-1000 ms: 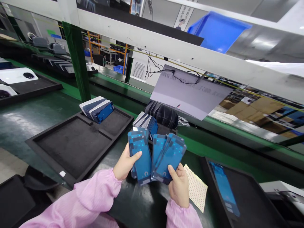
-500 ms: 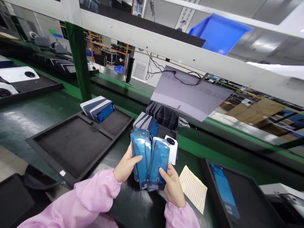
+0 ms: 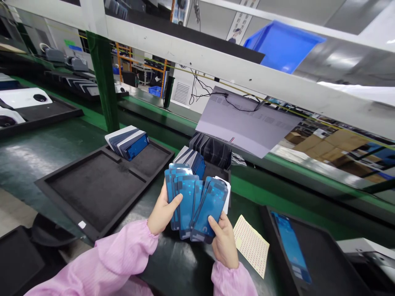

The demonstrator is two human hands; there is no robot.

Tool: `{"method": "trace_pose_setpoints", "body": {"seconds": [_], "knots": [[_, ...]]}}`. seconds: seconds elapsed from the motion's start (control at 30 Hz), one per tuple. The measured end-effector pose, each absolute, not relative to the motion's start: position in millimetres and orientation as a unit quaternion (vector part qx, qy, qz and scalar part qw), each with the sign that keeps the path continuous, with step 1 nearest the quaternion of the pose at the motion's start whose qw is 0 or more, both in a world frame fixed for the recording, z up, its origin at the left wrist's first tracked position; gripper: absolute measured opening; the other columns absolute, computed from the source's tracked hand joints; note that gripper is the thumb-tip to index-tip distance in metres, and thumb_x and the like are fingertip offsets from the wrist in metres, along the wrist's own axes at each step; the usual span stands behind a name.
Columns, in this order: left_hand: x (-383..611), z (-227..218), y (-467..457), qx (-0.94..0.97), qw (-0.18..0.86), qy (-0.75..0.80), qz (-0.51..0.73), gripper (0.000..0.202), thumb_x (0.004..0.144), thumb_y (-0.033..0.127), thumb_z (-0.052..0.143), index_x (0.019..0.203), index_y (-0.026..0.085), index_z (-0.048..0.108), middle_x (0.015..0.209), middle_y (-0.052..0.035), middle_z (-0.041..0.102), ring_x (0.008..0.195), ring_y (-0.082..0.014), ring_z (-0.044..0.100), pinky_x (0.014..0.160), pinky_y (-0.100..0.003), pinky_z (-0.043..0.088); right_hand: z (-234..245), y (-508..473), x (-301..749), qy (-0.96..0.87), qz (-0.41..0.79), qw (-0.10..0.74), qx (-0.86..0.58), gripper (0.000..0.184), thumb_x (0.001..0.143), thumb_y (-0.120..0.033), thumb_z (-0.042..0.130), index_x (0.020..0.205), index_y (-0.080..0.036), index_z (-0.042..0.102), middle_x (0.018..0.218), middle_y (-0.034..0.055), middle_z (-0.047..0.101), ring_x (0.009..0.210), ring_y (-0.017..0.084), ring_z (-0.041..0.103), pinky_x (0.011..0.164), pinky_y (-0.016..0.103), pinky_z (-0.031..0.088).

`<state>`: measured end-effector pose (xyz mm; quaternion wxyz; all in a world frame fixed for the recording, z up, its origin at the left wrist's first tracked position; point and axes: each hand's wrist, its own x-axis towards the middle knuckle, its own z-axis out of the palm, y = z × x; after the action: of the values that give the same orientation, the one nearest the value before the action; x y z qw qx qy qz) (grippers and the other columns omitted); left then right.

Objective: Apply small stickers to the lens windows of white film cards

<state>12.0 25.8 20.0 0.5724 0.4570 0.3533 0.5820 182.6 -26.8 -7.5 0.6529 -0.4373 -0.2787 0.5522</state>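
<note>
Several blue film-covered phone panels (image 3: 186, 201) are fanned out between my two hands, above the dark green bench. My left hand (image 3: 165, 209) grips their left side, thumb across the front. On the right, my right hand (image 3: 224, 236) pinches the uppermost panels near their lower corner. Behind the fan, a white phone back (image 3: 228, 196) is mostly covered; its camera ring is hidden. A row of upright panels (image 3: 191, 158) stands just beyond my hands, beside dark panels (image 3: 212, 149) in a black tray.
A black foam tray (image 3: 89, 189) with a stack of panels (image 3: 128, 142) lies to the left. On the right are a yellowish sticker sheet (image 3: 251, 246) and another black tray (image 3: 333, 255) holding one blue panel (image 3: 291, 246). A shelf beam (image 3: 185, 53) with a blue bin (image 3: 284, 45) crosses overhead.
The panels have spread into a wider fan, with more edges showing on the left. My right hand's panels tilt further right and now cover the white phone back's camera ring.
</note>
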Motion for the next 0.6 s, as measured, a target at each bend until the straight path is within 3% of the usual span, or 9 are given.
{"method": "trace_pose_setpoints", "body": {"seconds": [0.17, 0.33, 0.47, 0.6], "knots": [[12.7, 20.3, 24.8, 0.477, 0.541, 0.362, 0.591, 0.077, 0.079, 0.029, 0.061, 0.142, 0.031, 0.015, 0.142, -0.0003, 0.039, 0.128, -0.0196, 0.038, 0.107, -0.033, 0.031, -5.0, -28.1, 181.4, -0.299, 0.547, 0.645, -0.441, 0.051, 0.072, -0.026, 0.07, 0.12, -0.025, 0.05, 0.113, 0.0047, 0.065, 0.104, 0.022, 0.06, 0.097, 0.043, 0.041], [14.5, 18.6, 24.9, 0.48, 0.553, 0.36, 0.578, 0.068, 0.084, 0.031, 0.054, 0.141, 0.031, 0.018, 0.146, 0.0005, 0.033, 0.13, -0.0199, 0.035, 0.109, -0.034, 0.028, -6.6, -28.1, 175.4, -0.327, 0.551, 0.634, -0.432, 0.053, 0.074, -0.025, 0.068, 0.123, -0.023, 0.048, 0.116, 0.0067, 0.064, 0.106, 0.023, 0.059, 0.098, 0.043, 0.041], [14.7, 20.0, 25.8, 0.454, 0.566, 0.357, 0.588, 0.067, 0.085, 0.033, 0.052, 0.141, 0.032, 0.017, 0.143, 0.001, 0.037, 0.129, -0.019, 0.037, 0.107, -0.033, 0.03, -8.1, -28.0, 179.7, -0.303, 0.535, 0.651, -0.445, 0.06, 0.073, -0.026, 0.069, 0.127, -0.024, 0.044, 0.114, 0.0063, 0.065, 0.104, 0.022, 0.06, 0.096, 0.044, 0.042], [14.0, 21.5, 24.1, 0.464, 0.538, 0.376, 0.595, 0.064, 0.086, 0.032, 0.051, 0.141, 0.032, 0.019, 0.144, 0.0031, 0.035, 0.132, -0.0163, 0.03, 0.11, -0.029, 0.025, -10.0, -27.6, 177.5, -0.306, 0.555, 0.639, -0.436, 0.054, 0.073, -0.026, 0.068, 0.123, -0.024, 0.048, 0.114, 0.0063, 0.065, 0.104, 0.023, 0.06, 0.095, 0.044, 0.043]]}}
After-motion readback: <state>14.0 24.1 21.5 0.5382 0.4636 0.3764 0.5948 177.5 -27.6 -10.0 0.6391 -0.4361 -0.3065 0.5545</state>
